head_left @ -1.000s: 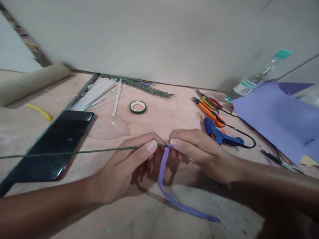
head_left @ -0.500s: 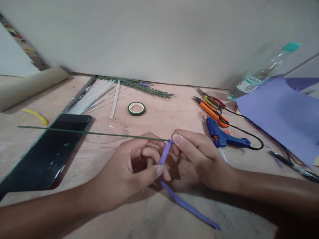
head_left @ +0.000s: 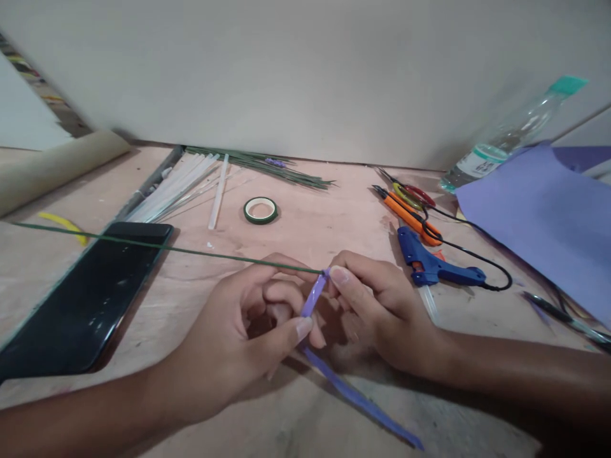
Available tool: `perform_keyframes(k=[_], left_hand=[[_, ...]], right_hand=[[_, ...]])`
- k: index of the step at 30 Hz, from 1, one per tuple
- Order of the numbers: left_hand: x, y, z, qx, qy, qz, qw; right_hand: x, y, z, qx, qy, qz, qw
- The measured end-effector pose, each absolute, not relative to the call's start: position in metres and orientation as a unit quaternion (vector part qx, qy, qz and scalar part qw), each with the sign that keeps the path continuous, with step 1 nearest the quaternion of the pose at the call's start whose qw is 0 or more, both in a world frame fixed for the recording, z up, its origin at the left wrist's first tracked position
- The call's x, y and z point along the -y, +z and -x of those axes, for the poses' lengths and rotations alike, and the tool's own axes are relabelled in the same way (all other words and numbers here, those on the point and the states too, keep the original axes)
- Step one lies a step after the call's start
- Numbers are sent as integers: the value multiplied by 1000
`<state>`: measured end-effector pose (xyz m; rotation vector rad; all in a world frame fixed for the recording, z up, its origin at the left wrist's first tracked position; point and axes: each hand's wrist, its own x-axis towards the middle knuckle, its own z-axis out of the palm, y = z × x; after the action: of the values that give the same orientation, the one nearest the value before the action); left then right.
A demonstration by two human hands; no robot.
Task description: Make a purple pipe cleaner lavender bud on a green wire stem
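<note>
My left hand pinches a narrow purple paper strip between thumb and fingers. The strip's loose tail hangs down to the lower right, while its upper part runs up to the tip of a thin green stem wire. My right hand is closed at that tip, thumb and index finger pinching the purple-wrapped end of the wire. From there the wire reaches far left, passing over the left hand's index finger and above a black phone.
Behind the hands lie a green tape roll, glue sticks and green wires. To the right are a blue glue gun, an orange-handled cutter, pliers, a pen, purple paper and a bottle.
The wire's far left end has swung upward and left, so the wire slants more. Both hands keep their pinch, and the strip between them has shifted slightly. The camera view has moved a little.
</note>
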<state>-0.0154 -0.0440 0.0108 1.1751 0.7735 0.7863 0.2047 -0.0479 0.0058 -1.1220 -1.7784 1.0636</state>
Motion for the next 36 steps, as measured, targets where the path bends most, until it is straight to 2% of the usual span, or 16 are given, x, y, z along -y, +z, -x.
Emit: perform_keyframes(k=[21, 36], left_hand=[[41, 11, 12, -355, 345, -481, 724], [42, 15, 10, -384, 345, -516, 684]], right_hand=[[45, 6, -201, 676, 418, 453, 403], [44, 6, -201, 655, 434, 473, 399]])
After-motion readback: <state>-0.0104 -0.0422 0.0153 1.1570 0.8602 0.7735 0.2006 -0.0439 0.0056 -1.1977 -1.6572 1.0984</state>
